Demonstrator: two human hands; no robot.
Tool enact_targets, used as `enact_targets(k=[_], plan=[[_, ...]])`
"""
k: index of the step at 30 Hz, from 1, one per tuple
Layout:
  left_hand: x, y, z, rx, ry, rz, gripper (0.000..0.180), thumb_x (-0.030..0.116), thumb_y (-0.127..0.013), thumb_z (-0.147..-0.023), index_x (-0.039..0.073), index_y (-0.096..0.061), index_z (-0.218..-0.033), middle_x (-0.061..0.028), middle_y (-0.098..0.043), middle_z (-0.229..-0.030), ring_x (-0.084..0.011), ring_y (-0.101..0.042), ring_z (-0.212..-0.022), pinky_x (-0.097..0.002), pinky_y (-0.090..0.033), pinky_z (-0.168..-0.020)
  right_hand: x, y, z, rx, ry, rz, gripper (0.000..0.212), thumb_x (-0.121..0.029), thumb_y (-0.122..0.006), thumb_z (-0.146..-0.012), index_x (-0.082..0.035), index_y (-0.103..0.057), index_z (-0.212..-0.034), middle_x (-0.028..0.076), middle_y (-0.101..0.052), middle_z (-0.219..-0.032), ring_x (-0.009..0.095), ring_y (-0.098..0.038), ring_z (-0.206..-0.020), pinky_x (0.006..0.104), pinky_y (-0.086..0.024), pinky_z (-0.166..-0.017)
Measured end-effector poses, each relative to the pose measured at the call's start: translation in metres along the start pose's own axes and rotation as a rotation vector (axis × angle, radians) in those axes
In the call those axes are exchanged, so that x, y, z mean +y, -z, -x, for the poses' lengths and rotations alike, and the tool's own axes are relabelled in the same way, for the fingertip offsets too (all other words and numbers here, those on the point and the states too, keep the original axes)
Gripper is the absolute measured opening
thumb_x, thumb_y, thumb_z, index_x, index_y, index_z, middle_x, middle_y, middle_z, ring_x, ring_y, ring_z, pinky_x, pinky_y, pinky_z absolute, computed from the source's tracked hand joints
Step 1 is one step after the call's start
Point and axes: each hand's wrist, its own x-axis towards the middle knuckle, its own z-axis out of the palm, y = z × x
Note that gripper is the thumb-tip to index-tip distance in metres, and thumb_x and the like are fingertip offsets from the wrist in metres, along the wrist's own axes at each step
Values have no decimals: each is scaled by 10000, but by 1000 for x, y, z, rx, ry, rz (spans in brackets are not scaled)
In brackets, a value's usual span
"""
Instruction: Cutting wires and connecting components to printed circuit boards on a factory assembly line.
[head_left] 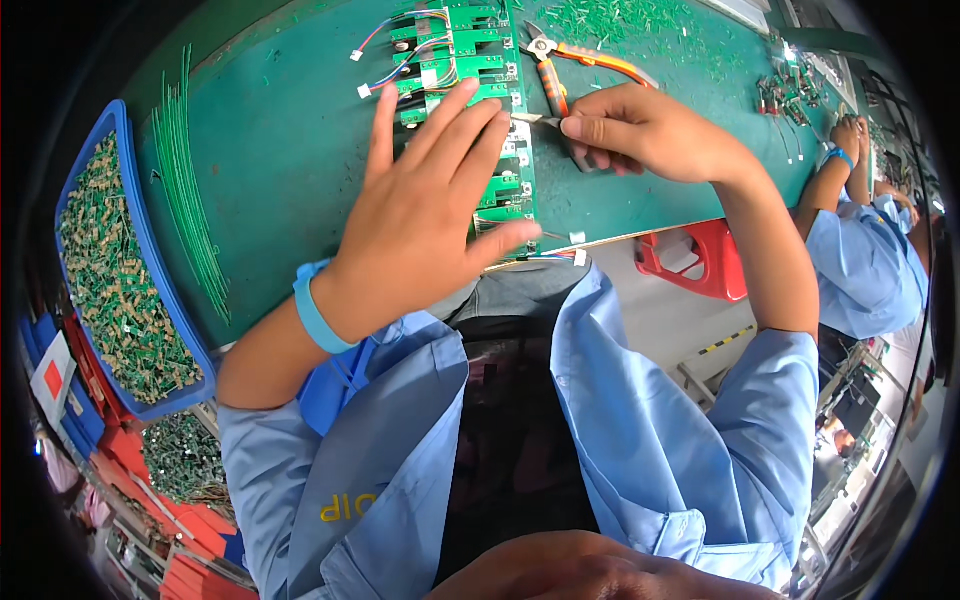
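My left hand (425, 190) lies with fingers spread over a long panel of green circuit boards (470, 65), pressing on it. White-plugged wires (405, 78) stick out from the panel's left side above my fingers. In my right hand (640, 130) is a small knife (530, 118), pinched between thumb and fingers. Its pale blade points left, at the panel's right edge; the handle is mostly hidden by my hand. Just beyond my right hand, side cutters (548, 60) with orange and grey handles rest on the table, jaws apart.
A blue bin (130, 250) full of small board parts stands at the left, beside a bundle of thin green strips (185, 190). Green scraps (640, 35) litter the table's far side. At the far right, a co-worker's hands (850, 140) are near small wired parts (790, 95). A red stool (700, 260) stands below.
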Motion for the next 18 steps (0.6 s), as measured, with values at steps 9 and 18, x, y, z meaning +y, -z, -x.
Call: enact_targets(k=[9, 18], plan=[[-5, -20, 9, -8, -16, -131, 1041, 787, -600, -952, 16, -480, -1642, -126, -461, -1722, -335, -324, -1669, -676, -103, -1349, -44, -26, 13, 224, -28, 637, 399, -343, -592, -1168, -55, -719, -923, 0, -633, -765, 104, -540, -666, 295, -437, -623], [12, -13, 25, 32, 0, -101, 1037, 797, -608, -937, 69, -470, -1662, -88, -450, -1742, -338, -311, -1675, -701, -93, -1339, 11, -28, 35, 91, 37, 69, 386, -304, -626, -1143, -26, -704, -887, -5, -602, -726, 108, -522, -654, 304, -406, -613]])
